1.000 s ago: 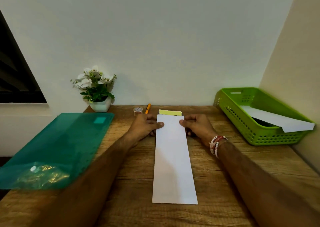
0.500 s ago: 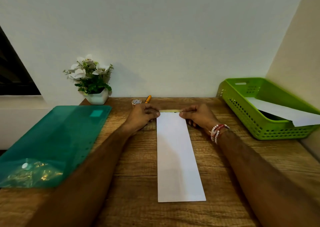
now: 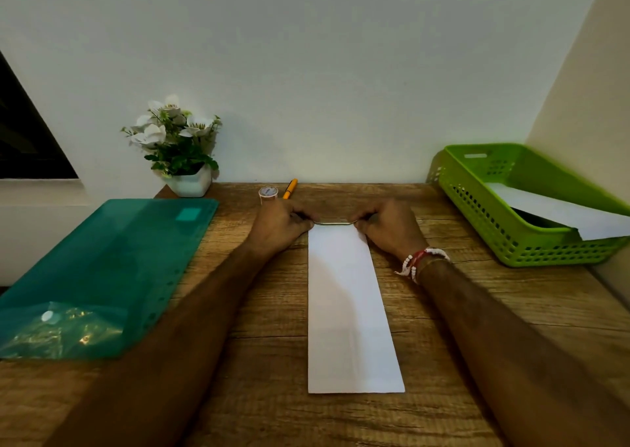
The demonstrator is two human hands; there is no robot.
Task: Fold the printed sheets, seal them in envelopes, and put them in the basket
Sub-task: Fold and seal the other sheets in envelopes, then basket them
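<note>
Between the left hand [image 3: 283, 223] and the right hand [image 3: 385, 228], both pinching the far flap [image 3: 334, 222] of the white envelope [image 3: 347, 310] lying on the tabletop [image 3: 279, 327], the flap bows up, so uneven pressing may seal it crooked, with the green basket [image 3: 477, 208] waiting beyond the right hand.

Dim, warm light is falling from the left; the plant [image 3: 177, 146] is casting a soft shadow rightward on the wall [image 3: 306, 71]; a grey shadow is lying across the envelope [image 3: 337, 310]; small glints are shining on the folder [image 3: 81, 336]; the near forearms [image 3: 170, 361] are showing soft and blurred; the wide lens is bending the edges.
</note>
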